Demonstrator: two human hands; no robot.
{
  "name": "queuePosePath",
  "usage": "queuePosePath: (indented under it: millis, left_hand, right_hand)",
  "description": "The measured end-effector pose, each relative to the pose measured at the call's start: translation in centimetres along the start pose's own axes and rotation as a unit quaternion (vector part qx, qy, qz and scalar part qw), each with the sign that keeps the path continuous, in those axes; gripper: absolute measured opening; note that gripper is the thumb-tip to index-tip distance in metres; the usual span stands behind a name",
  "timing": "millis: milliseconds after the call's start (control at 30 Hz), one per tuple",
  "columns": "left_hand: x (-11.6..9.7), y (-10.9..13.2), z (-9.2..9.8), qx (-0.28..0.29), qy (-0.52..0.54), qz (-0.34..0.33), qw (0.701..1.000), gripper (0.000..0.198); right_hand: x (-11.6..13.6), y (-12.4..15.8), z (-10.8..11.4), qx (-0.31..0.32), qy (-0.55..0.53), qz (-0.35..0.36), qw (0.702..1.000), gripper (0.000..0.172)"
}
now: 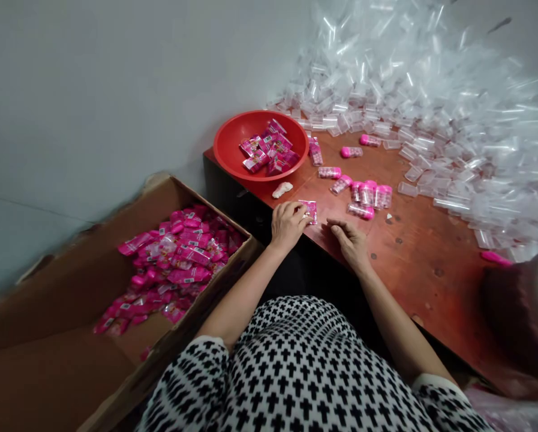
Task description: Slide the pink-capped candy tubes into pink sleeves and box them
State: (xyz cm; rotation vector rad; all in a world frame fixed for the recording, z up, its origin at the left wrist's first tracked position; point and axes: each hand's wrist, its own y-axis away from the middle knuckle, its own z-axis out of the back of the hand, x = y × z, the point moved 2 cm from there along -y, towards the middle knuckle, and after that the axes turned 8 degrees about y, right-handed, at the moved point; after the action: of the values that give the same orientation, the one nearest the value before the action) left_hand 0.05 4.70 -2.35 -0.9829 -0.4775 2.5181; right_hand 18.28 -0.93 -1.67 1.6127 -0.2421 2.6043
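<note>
My left hand [288, 225] is at the front edge of the red-brown table, its fingers closed on a small shiny pink packet [312, 210]. The fingertips cover part of the packet's left side. To its right, my right hand [350, 241] hovers near the table edge with thumb and fingers slightly apart and nothing visible in them. Beyond that hand lie several clear tubes with pink caps and pink beads inside, one tube [361, 211] being closest. A crumpled whitish lump [282, 190] rests just behind my left hand.
A red bowl [224, 153] holding pink packets stands at the table's back left. Below it on the left is a cardboard box [66, 300] with many pink packed tubes. Clear empty tubes [430, 120] are heaped along the back and right. A dark bucket [516, 312] of pink beads stands at right.
</note>
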Motion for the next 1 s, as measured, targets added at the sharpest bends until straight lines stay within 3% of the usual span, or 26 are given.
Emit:
queuePosePath:
  millis: [167, 400, 633, 833, 1000]
  left_hand:
    - [0.1, -0.5, -1.2, -0.021, 0.012, 0.060, 0.998, 0.015]
    - [0.1, -1.3, -1.7, -0.036, 0.021, 0.082, 0.996, 0.018]
    - [0.6, -1.3, -1.3, -0.041, 0.054, 0.059, 0.996, 0.020]
    - [1.0, -1.6, -1.7, -0.064, 0.084, 0.079, 0.991, 0.012]
    - [0.3, -1.2, -1.1, -0.121, 0.113, 0.042, 0.985, 0.019]
  right_hand:
    - [0.1, 0.1, 0.1, 0.002, -0.010, -0.005, 1.000, 0.027]
    - [2.1, -0.7, -0.3, 0.007, -0.008, 0.015, 1.000, 0.027]
    - [2.2, 0.0, -1.1, 0.036, 0.000, 0.015, 0.999, 0.029]
    - [2.5, -1.0, -1.1, 0.029, -0.005, 0.017, 0.999, 0.029]
    - [3.0, -2.8, -2.8, 0.021, -0.109, -0.025, 0.994, 0.037]
